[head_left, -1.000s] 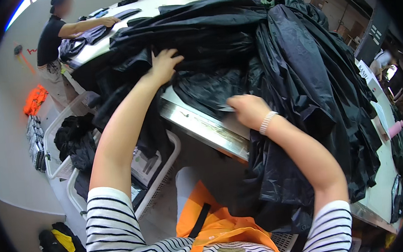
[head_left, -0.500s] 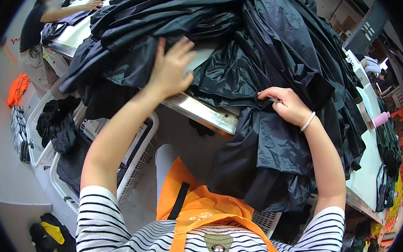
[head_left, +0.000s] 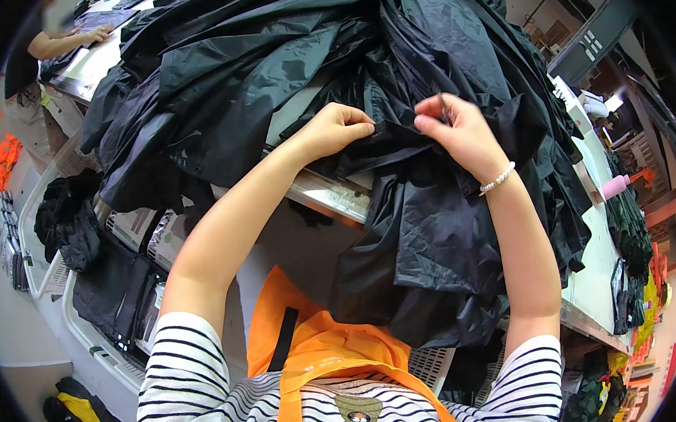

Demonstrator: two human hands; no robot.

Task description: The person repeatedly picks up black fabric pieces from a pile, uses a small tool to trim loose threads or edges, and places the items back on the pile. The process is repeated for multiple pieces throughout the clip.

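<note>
Black fabric is being supported in a large heap by the white table, its lower folds being draped over the near side toward the wearer's lap. A dark fold is being pinched between the thumb and fingertips of the left hand, just above the bare stretch of metal edge. The right hand is being held curled close to the same fold, thumb and forefinger parted; whether cloth is being gripped there cannot be told, and a small dark item among its fingers is being blurred beyond recognition. Only a narrow space is being left between the two hands, with folds being crowded around it. More room is being left beneath the metal edge, where a shadowed gap is being bounded by the orange apron, the left forearm and the hanging cloth. The left side is being occupied by a white basket with dark garments inside. At the right, a bare strip of tabletop is being left beyond the fabric's border.
</note>
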